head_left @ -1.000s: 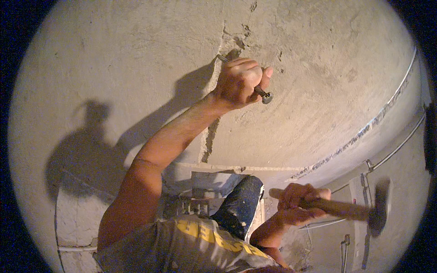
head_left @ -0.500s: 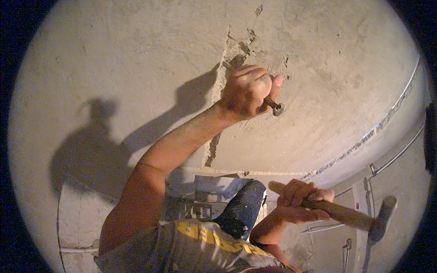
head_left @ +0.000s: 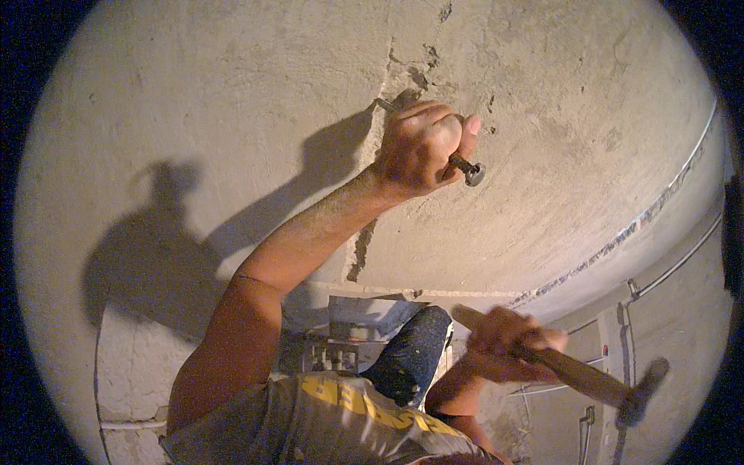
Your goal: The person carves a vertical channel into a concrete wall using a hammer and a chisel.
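My left hand [head_left: 422, 147] is wrapped around a metal chisel [head_left: 470, 168], raised against the plastered wall [head_left: 256, 101]. The chisel's mushroomed striking end sticks out below the fist toward the right, and its other end touches the edge of a rough broken groove [head_left: 403, 76] in the plaster. Lower right, my right hand [head_left: 514, 345] is closed on the wooden handle of a hammer [head_left: 593, 372]. The hammer's dark head [head_left: 645, 391] is slightly blurred and well apart from the chisel.
The groove continues down the wall as a jagged cut [head_left: 359, 256]. A chipped channel [head_left: 589, 267] runs along the wall's right side, with a pipe [head_left: 682, 256] beyond. My bent knee in speckled dark trousers [head_left: 411, 356] is below. A shadow [head_left: 155, 248] falls at left.
The hammer has tilted a little, its head shifting down and slightly left. My left hand and the chisel have moved only slightly upward in the picture, still against the groove.
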{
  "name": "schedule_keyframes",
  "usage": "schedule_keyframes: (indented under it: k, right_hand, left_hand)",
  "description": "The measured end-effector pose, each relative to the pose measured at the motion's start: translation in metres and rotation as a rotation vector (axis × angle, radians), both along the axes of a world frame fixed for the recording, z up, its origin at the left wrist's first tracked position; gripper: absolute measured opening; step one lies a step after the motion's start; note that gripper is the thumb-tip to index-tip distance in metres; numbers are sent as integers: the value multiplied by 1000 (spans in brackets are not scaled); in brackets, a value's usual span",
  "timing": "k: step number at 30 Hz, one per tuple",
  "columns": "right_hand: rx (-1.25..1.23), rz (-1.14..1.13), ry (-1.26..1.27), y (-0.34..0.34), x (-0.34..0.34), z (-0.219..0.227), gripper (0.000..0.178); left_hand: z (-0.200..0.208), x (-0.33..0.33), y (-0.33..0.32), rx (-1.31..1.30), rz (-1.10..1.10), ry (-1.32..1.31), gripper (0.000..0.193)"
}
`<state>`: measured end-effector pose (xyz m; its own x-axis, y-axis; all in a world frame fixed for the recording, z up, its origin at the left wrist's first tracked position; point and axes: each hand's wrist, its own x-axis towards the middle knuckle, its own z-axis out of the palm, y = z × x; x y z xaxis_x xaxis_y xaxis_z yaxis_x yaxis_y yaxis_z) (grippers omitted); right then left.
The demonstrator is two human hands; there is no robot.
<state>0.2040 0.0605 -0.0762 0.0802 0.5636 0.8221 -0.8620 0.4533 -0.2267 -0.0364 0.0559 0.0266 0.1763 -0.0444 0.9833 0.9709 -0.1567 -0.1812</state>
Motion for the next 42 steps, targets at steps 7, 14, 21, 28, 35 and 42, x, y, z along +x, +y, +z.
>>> schedule_keyframes:
  k: [7, 14, 21, 28, 35, 42]
  right_hand:
    - [-94, -183, -715, 21, -12, -49, 16]
    - [129, 66, 80, 2, 31, 16, 51]
    - [75, 155, 15, 26, 25, 0, 51]
    - [-110, -26, -492, 36, -25, -44, 32]
    - [-200, 216, -207, 49, 12, -34, 37]
    - [-3, -125, -282, 41, -24, -34, 41]
  left_hand:
    - [-4, -9, 8, -20, 19, -23, 35]
    - [-9, 1, 16, -14, 43, 18, 32]
    - [-6, 3, 12, -29, 90, -12, 32]
    - [1, 7, 24, -4, 151, -12, 33]
    - [0, 4, 19, -14, 211, -37, 33]
    - [8, 9, 21, -3, 148, -63, 34]
